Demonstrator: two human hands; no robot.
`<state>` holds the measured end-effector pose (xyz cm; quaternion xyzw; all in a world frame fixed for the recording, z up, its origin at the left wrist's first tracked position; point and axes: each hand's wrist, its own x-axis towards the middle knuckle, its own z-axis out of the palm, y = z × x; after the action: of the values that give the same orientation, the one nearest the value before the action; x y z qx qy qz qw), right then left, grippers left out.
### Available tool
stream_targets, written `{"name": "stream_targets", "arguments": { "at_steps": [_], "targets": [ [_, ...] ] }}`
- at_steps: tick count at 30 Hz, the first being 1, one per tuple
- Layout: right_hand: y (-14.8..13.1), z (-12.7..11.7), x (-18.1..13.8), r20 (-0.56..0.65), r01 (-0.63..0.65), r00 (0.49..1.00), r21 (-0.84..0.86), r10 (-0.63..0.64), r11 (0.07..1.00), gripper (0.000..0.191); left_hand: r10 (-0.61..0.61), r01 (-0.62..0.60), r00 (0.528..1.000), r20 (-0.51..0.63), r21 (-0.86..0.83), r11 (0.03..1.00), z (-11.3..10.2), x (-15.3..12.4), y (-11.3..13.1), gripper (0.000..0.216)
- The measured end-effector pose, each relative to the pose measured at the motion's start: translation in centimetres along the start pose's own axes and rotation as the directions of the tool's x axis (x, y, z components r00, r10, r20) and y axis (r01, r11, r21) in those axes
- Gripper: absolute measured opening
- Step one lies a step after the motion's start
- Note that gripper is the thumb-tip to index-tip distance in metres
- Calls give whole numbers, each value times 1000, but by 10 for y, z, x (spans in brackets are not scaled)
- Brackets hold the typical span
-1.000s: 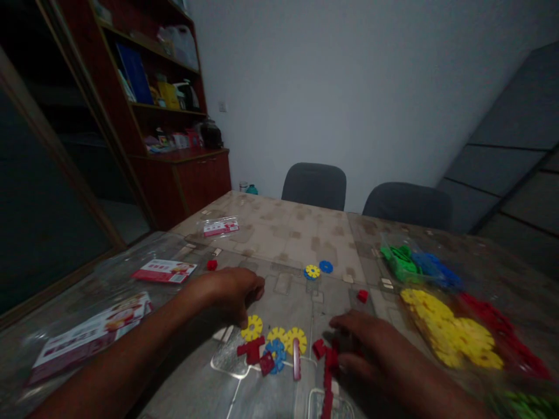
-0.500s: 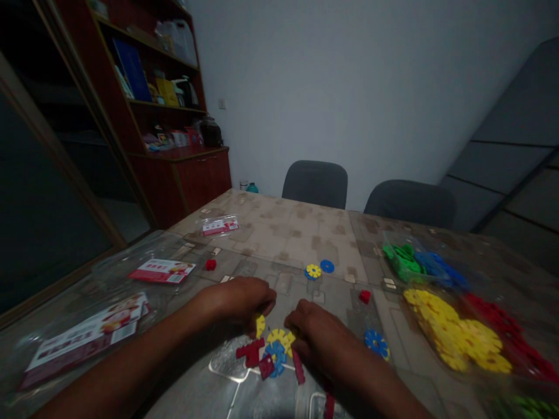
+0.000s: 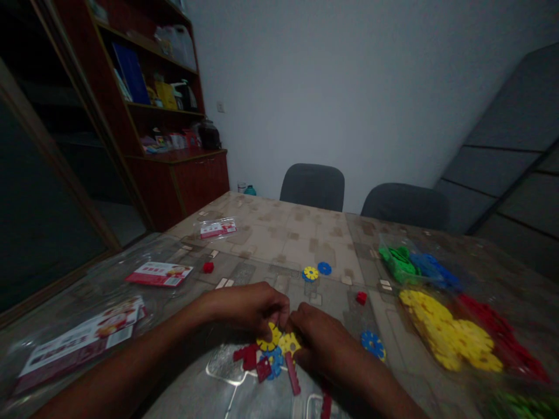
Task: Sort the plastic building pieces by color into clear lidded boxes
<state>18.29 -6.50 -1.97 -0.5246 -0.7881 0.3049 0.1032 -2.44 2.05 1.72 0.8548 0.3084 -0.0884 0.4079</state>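
Observation:
My left hand (image 3: 255, 305) pinches a yellow notched disc (image 3: 269, 338) at its upper edge. Close beside it, the fingers of my right hand (image 3: 318, 331) are closed on a second yellow notched disc (image 3: 288, 345). The two discs meet or overlap; whether their slots interlock I cannot tell. Below them is a blue notched disc (image 3: 274, 366), with a dark red square piece (image 3: 264, 369) against it. To the left lies a dark red angular piece (image 3: 248, 356), and a long dark red strip (image 3: 292, 375) slants down under the right-hand disc. Parts of the cluster are hidden by my fingers.
Clear containers at right hold green pieces (image 3: 398, 263), blue pieces (image 3: 440, 273), yellow discs (image 3: 454, 331) and red pieces (image 3: 502, 334). A blue disc (image 3: 372, 345) and red cubes (image 3: 361, 298) lie loose. Clear lids with labels (image 3: 159, 273) lie at left. Chairs (image 3: 312, 187) stand beyond.
My left hand has moved right with its yellow disc, up to the disc at my right hand. The red strip beside my right hand has shifted slightly left.

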Motion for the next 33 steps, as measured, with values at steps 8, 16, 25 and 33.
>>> {"name": "stream_targets", "arguments": {
  "at_steps": [8, 16, 25, 33],
  "targets": [
    [19, -12, 10, -130, -141, 979, 117, 156, 983, 21, -70, 70, 998, 4, 15, 997, 12, 10, -11, 40],
    [49, -38, 43, -297, -202, 932, 53, 208, 978, 26, -41, 43, 998, 51, -27, 999, 13, 13, -14, 23],
    [56, -51, 84, -252, -336, 919, -94, 305, 937, 30, -10, 14, 991, -131, 24, 1000, -3, 4, -13, 11],
    [59, -44, 68, -353, -311, 897, -71, 268, 948, 28, 39, -26, 982, -184, 73, 997, 6, 12, -4, 13]
  ]
}}
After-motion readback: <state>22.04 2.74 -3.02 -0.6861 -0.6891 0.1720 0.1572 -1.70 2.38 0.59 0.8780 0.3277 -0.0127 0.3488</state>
